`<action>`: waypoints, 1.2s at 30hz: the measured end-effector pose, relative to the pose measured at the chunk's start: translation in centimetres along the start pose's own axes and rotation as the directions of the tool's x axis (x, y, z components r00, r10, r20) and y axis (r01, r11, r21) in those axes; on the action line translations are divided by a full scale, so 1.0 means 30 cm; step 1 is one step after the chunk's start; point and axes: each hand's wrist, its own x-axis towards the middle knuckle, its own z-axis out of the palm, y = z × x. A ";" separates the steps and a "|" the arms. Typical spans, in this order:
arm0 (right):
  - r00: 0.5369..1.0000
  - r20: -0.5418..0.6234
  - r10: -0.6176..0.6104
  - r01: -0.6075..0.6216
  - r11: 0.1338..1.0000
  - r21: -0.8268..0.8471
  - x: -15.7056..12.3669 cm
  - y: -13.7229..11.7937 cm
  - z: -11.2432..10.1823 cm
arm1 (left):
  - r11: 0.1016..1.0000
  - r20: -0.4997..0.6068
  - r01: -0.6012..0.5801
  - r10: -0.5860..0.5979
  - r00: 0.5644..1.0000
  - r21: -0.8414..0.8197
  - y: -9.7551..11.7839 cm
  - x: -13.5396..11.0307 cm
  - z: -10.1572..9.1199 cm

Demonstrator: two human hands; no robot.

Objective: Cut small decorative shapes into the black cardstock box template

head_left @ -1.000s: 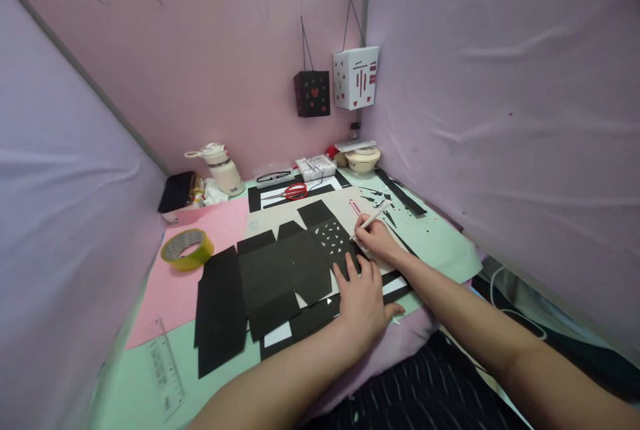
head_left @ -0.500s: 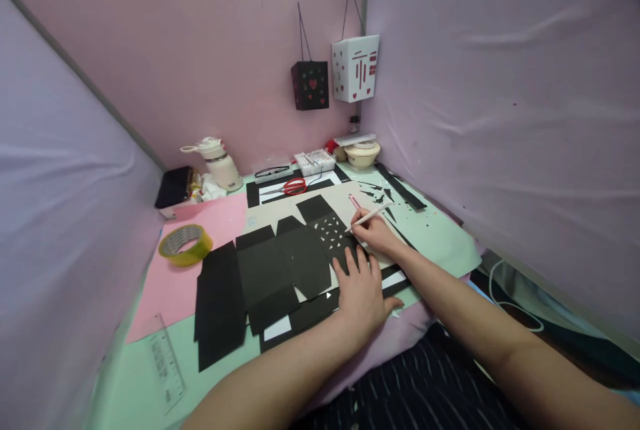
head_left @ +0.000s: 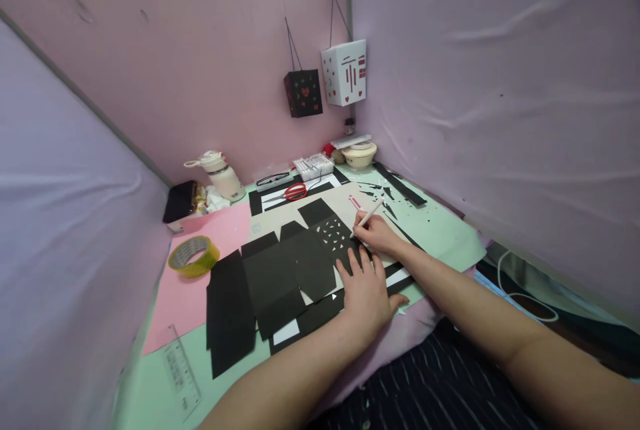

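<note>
A flat sheet of black card (head_left: 280, 273), cut in the outline of an unfolded box, lies on the table. One panel has several small triangular holes (head_left: 336, 237). My left hand (head_left: 367, 293) lies flat on the card's near right corner, fingers spread. My right hand (head_left: 379, 237) grips a slim white craft knife (head_left: 367, 215) like a pen, its tip at the panel with the holes.
A roll of yellow tape (head_left: 193, 256) sits on pink paper (head_left: 200, 263). A clear ruler (head_left: 181, 371) lies at the near left. Red scissors (head_left: 290, 193), a marker set (head_left: 314, 166), a bowl (head_left: 359, 155) and a white jug (head_left: 223, 175) stand at the back. Two paper lanterns (head_left: 344, 73) hang above.
The camera has shifted a little, so everything sits slightly to the left in view. Both hands keep their places on the black card, the knife tip still at the holed panel.
</note>
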 end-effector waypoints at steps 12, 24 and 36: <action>0.999 -0.012 -0.030 0.030 0.999 -0.011 -0.005 0.001 -0.001 | 1.000 0.004 0.011 -0.011 1.000 -0.020 0.002 0.003 0.003; 1.000 0.019 -0.011 0.011 1.000 0.018 -0.008 0.007 0.002 | 1.000 -0.001 0.010 -0.010 1.000 0.003 0.003 0.002 0.005; 1.000 0.006 0.017 -0.017 0.999 0.030 -0.008 0.006 0.004 | 1.000 -0.005 -0.005 0.005 1.000 -0.014 0.000 0.000 -0.007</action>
